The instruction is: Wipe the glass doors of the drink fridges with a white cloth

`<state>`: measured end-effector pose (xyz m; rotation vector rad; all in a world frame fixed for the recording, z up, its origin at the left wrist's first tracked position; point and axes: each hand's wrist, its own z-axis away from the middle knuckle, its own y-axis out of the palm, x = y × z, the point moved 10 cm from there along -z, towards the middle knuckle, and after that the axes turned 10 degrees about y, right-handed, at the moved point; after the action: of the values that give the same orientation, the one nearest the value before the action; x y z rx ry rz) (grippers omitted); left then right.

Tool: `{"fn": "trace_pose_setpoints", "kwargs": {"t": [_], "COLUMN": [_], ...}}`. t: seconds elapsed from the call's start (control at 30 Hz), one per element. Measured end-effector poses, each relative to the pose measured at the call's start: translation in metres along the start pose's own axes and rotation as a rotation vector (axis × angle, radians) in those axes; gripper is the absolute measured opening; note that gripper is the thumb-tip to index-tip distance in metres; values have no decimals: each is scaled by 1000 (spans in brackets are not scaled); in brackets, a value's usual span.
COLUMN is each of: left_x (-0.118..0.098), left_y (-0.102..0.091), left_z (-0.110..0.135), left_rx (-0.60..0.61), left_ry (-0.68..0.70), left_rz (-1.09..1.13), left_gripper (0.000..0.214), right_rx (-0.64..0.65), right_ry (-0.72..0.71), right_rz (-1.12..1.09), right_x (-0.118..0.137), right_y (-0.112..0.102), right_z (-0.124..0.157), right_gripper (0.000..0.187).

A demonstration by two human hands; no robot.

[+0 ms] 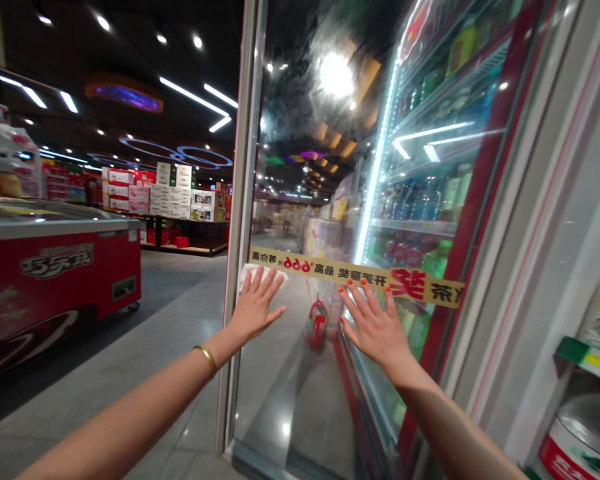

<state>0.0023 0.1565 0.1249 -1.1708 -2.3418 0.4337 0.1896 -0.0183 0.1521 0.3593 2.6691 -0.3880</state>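
The glass door (275, 373) of an upright drinks fridge stands swung open in front of me. Under the spread fingers of my left hand (257, 305), a white cloth (245, 273) is pressed flat to the glass near the door's metal edge. My right hand (379, 328) lies with its fingers apart against the same pane, farther right, with nothing in it. Both hands are at the yellow printed strip (325, 269) that crosses the door; its lettering appears reversed. A gold bracelet circles my left wrist.
Behind the glass, bottles fill the lit shelves (420, 227), though reflections mix with them. A red chest freezer (80, 273) stands left on the grey tiled floor (180, 373). Stacked boxes (173, 197) lie beyond it. At lower right, a shelf holds a clear-lidded container (587, 427).
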Motion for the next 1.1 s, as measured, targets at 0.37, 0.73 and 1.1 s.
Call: {"fn": "trace_pose_setpoints", "kwargs": {"t": [0.37, 0.73, 1.1], "left_x": [-40, -66, -78], "left_y": [-5, -15, -19], "left_z": [-17, -88, -136], "left_rx": [109, 86, -8], "left_ry": [254, 260, 69], "left_rz": [50, 73, 94], "left_gripper": [76, 89, 94], "right_rx": [62, -12, -32], "right_ry": [-3, 135, 190], "right_rz": [-52, 45, 89], "right_x": [-4, -112, -115], "right_y": [-6, -37, -30], "right_z": [-4, -34, -26], "right_gripper": [69, 89, 99]}}
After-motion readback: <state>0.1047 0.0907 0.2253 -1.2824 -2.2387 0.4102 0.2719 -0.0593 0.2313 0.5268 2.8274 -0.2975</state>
